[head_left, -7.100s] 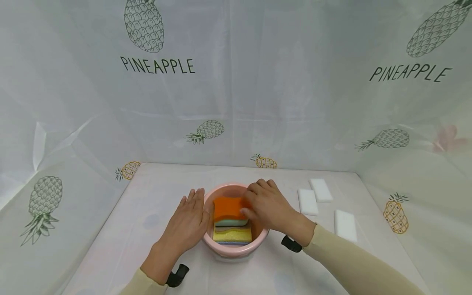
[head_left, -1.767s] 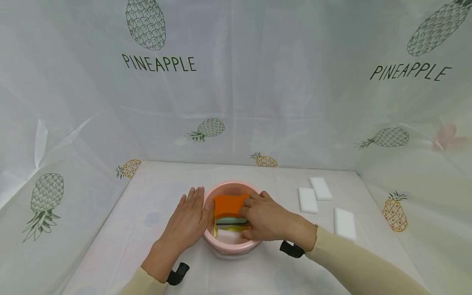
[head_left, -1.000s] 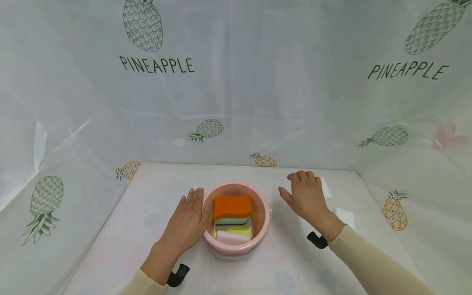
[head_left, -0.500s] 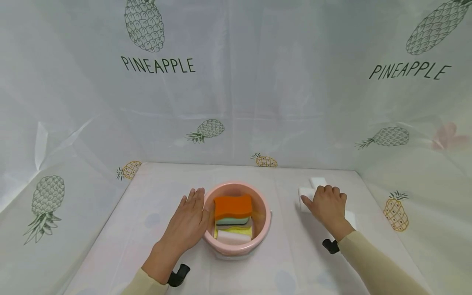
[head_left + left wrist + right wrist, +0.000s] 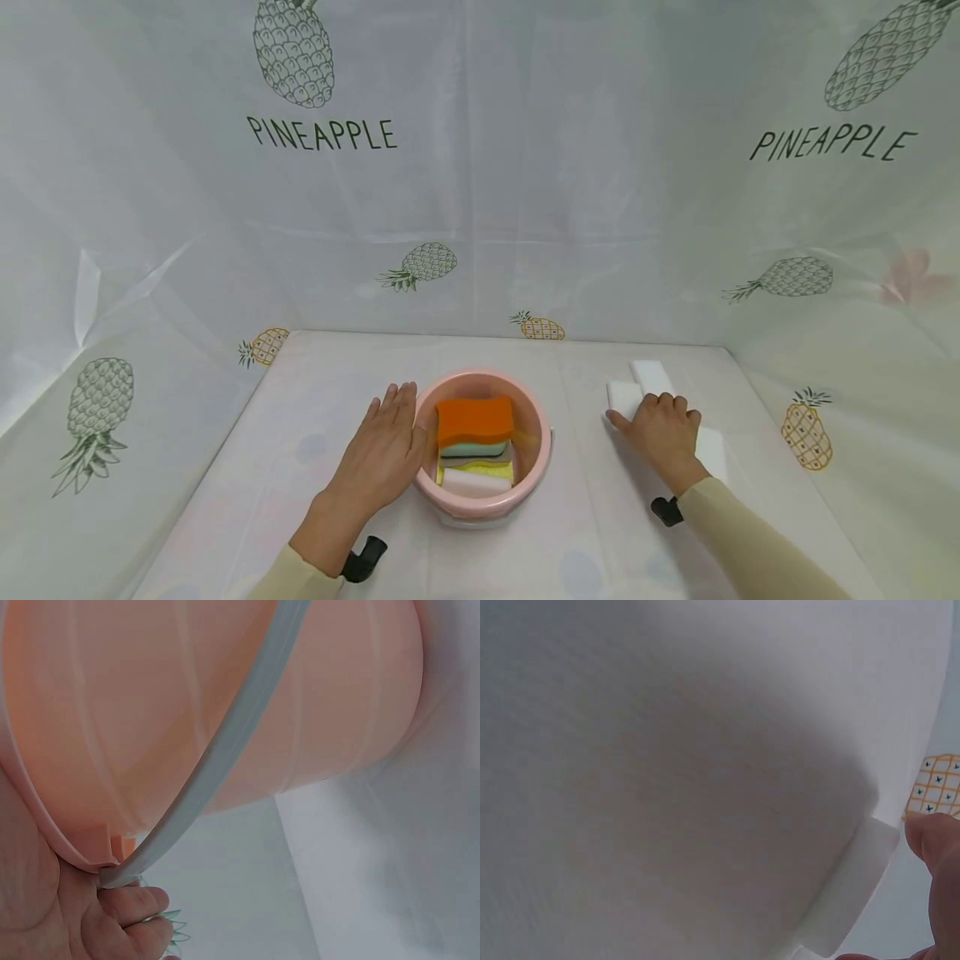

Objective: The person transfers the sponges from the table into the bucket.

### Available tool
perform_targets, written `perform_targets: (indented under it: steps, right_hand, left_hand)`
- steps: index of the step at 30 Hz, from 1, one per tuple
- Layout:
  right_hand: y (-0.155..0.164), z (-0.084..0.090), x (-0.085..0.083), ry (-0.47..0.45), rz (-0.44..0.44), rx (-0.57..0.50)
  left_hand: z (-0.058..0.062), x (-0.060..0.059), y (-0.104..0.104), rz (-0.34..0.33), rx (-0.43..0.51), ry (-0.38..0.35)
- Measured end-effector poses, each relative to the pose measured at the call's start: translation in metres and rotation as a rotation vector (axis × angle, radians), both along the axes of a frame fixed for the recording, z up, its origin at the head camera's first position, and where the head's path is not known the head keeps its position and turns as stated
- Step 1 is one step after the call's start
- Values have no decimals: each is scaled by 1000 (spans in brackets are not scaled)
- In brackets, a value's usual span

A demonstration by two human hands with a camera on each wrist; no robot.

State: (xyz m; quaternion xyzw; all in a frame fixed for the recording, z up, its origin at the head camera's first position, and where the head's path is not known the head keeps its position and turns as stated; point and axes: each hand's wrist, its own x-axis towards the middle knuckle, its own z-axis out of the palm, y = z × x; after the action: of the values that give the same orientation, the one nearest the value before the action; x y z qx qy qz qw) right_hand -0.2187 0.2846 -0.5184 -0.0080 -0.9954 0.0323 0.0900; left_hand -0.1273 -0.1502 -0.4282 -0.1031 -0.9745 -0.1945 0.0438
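A pink bucket (image 5: 536,467) with a pale handle (image 5: 217,757) stands on the table and holds sponges. An orange sponge (image 5: 474,419) lies at the back, then a green sponge (image 5: 472,450), a grey one and a yellow one, with a white sponge (image 5: 474,482) at the front. My left hand (image 5: 381,458) rests with straight fingers against the bucket's left rim. My right hand (image 5: 663,437) is over a white sponge (image 5: 622,395) on the table. Its thumb (image 5: 937,840) is spread near that sponge's end, and no grip shows.
Two more white sponges lie near the right hand, one behind it (image 5: 651,377) and one to its right (image 5: 712,452). A pale cloth (image 5: 577,533) covers the table. Pineapple-printed sheeting (image 5: 480,208) stands at the back and both sides.
A white sponge now lies at the front of the bucket, over the yellow one. My right hand has left the bucket and moved right to the white sponges. The left hand stays put.
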Motion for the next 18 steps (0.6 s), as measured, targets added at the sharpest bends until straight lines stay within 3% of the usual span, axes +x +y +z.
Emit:
perform_targets:
  steps: [18]
  right_hand:
    - [-5, -5, -2, -40, -23, -57]
  left_hand:
    - [1, 1, 1, 7, 2, 2]
